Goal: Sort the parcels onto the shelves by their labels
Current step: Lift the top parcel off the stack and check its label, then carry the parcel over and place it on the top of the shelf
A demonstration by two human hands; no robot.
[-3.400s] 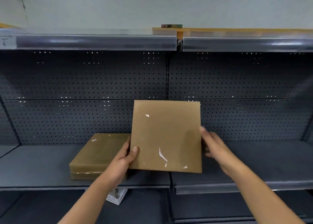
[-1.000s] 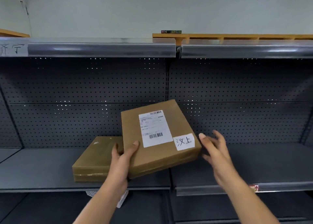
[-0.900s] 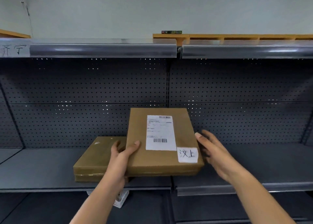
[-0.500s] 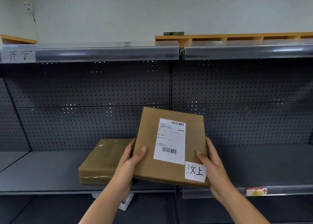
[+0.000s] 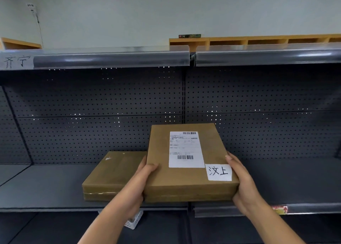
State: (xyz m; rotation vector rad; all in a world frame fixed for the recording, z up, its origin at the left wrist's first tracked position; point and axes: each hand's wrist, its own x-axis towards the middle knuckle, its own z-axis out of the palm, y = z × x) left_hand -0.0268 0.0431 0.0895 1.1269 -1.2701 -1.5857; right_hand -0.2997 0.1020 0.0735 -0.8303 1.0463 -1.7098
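Note:
I hold a flat brown cardboard parcel (image 5: 160,177) in front of the middle grey shelf (image 5: 46,186). Its top carries a white shipping label (image 5: 185,149) with barcodes and a small handwritten tag (image 5: 219,172) reading 汶上. My left hand (image 5: 142,181) grips the parcel's left edge, thumb on top. My right hand (image 5: 241,181) grips its right edge. The parcel is nearly level and hovers at the shelf's front edge. A second brown parcel (image 5: 112,175) lies flat on the shelf to the left, partly behind my left hand.
The upper shelf rail (image 5: 110,60) bears a handwritten tag (image 5: 16,61) reading 齐宁 at far left. Dark pegboard (image 5: 258,114) backs the bay. A red-yellow sticker (image 5: 279,209) sits on the right shelf's front rail. A white basket (image 5: 133,220) shows on the lower level.
The parcel was turned from its blank side to label-up, then levelled. My right hand, briefly off it, has closed on the right edge. The view tilted up slightly.

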